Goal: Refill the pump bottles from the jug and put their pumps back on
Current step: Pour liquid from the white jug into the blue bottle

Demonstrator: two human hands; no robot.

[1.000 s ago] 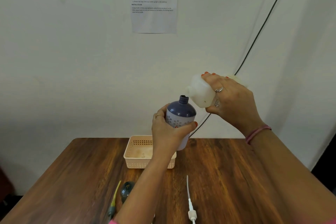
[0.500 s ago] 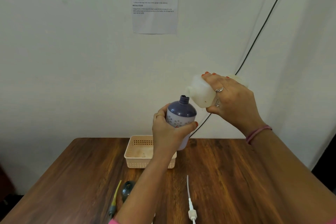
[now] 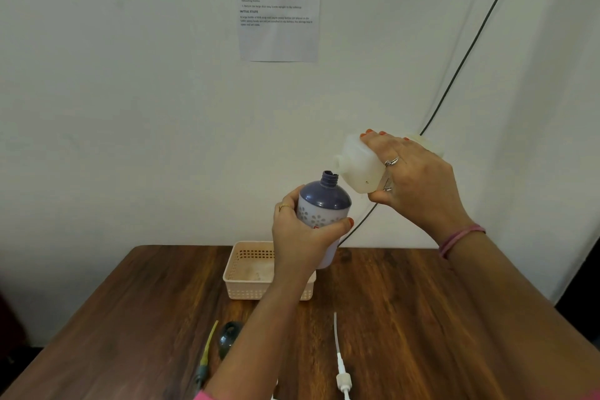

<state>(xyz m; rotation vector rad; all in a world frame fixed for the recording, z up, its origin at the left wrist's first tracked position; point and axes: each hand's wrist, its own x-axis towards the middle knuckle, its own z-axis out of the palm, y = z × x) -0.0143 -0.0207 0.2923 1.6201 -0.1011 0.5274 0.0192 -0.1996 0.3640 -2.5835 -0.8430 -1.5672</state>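
Note:
My left hand holds a purple-topped pump bottle upright in the air above the table, its neck uncovered. My right hand grips a white translucent jug, tipped on its side with its spout just above and to the right of the bottle's neck. No stream of liquid can be made out. A white pump with its long tube lies on the table near the front. A yellow-tubed pump lies to its left, beside a dark round bottle partly hidden by my left forearm.
A beige perforated basket stands on the wooden table near the back edge, under the held bottle. A paper sheet is stuck to the white wall, and a black cable runs down it on the right.

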